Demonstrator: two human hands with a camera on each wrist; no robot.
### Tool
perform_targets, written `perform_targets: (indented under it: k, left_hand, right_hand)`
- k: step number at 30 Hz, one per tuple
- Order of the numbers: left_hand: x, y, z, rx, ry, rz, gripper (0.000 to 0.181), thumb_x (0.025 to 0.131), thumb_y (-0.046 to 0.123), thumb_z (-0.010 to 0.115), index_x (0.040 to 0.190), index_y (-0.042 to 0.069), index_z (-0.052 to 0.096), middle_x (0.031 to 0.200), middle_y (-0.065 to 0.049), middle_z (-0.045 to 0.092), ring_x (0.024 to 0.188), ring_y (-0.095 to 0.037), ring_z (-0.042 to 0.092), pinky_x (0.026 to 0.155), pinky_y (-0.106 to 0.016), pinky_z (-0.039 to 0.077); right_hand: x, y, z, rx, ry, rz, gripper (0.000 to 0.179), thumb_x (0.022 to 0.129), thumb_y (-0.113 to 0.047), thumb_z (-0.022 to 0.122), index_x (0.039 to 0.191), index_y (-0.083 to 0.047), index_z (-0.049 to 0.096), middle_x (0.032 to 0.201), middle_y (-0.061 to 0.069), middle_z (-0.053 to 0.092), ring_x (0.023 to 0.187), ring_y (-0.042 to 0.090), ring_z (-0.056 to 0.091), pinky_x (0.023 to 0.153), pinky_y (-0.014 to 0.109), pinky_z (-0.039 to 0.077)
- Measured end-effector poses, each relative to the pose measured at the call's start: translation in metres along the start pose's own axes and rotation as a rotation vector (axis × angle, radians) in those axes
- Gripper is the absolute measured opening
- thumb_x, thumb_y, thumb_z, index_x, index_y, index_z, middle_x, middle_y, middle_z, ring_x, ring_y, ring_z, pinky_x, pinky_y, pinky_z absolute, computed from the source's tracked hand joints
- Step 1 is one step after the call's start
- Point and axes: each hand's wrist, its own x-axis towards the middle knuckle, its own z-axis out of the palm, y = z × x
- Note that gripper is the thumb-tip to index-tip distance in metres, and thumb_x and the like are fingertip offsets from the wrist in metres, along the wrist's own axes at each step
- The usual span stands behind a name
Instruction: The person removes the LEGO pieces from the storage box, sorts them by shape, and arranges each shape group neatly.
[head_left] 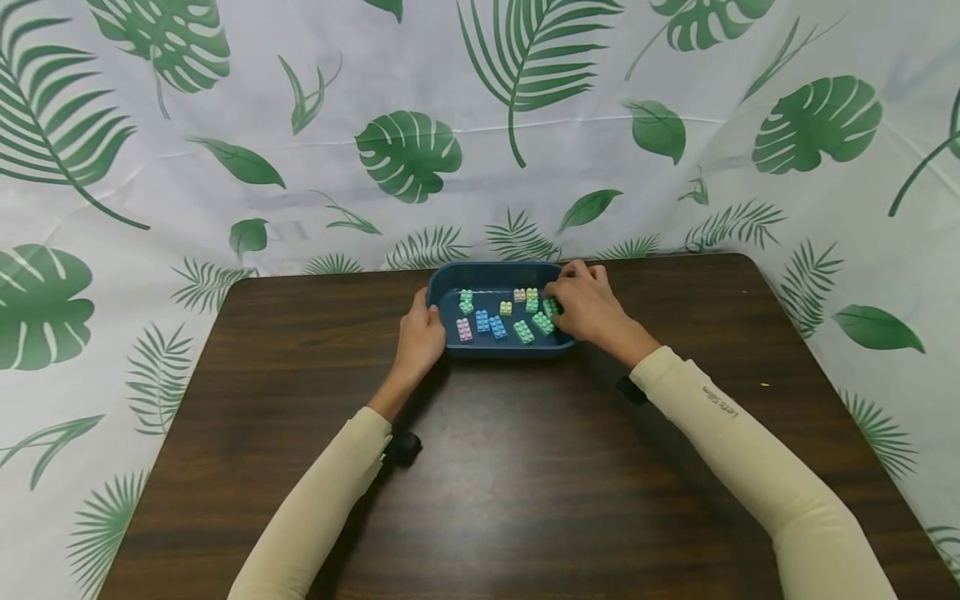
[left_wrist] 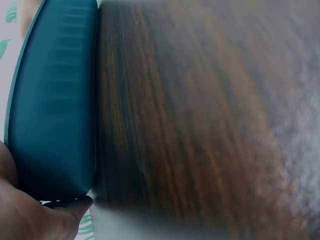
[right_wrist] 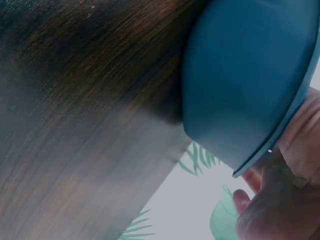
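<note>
A dark blue tray [head_left: 504,352] stands near the table's far edge with several small toy building bricks inside. My left hand [head_left: 422,335] grips the tray's left end. In the left wrist view its thumb [left_wrist: 77,207] lies against the tray's outer end. Over the right end reaches my right hand [head_left: 588,304], its curled fingers on a green toy brick [head_left: 552,307] that they partly cover. Other green bricks [head_left: 523,332] lie close by. Blue bricks [head_left: 482,321], a pink brick [head_left: 464,329] and a yellow brick [head_left: 506,308] lie further left.
The dark wooden table [head_left: 487,467] extends in front of the tray. A white cloth with green leaf prints [head_left: 408,156] hangs behind the table and along its sides. Inside the tray, a peach brick [head_left: 519,295] sits near the back wall.
</note>
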Motion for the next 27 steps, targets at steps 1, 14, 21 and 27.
perform_targets:
  k: [1,14,21,27]
  left_hand:
    - [0.000,0.000,0.000,-0.006,0.002,0.001,0.050,0.114,0.017,0.038,0.162,0.004,0.035,0.156,-0.022,0.054,0.145,-0.035,0.053,0.123,-0.054,0.039]
    - [0.000,0.002,0.000,-0.014,0.000,-0.010,0.051,0.113,0.016,0.038,0.162,0.004,0.034,0.159,-0.022,0.051,0.147,-0.036,0.050,0.123,-0.054,0.038]
    - [0.002,0.003,0.000,-0.018,0.003,-0.023,0.049,0.113,0.015,0.038,0.160,0.003,0.036,0.157,-0.024,0.053,0.145,-0.037,0.053,0.122,-0.055,0.040]
    - [0.002,0.003,0.001,-0.009,0.010,-0.027,0.048,0.113,0.015,0.039,0.159,0.005,0.038,0.152,-0.025,0.057,0.142,-0.038,0.055,0.119,-0.055,0.042]
  right_hand:
    - [0.000,0.001,0.000,0.012,0.004,-0.003,0.041,0.096,-0.027,0.079,0.136,-0.018,0.071,0.133,0.005,0.073,0.148,0.033,0.033,0.114,0.060,0.024]
    - [-0.027,-0.034,-0.016,0.017,0.287,-0.077,0.046,0.095,-0.031,0.080,0.135,-0.011,0.069,0.136,0.012,0.071,0.129,0.035,0.059,0.109,0.057,0.041]
    - [-0.052,-0.078,-0.026,-0.011,0.376,-0.205,0.047,0.095,-0.036,0.080,0.134,-0.012,0.070,0.130,0.009,0.073,0.120,0.031,0.065,0.097,0.048,0.053]
    - [-0.066,-0.100,-0.018,0.018,0.347,-0.392,0.045,0.094,-0.038,0.082,0.130,-0.014,0.072,0.125,0.006,0.074,0.116,0.028,0.068,0.100,0.048,0.056]
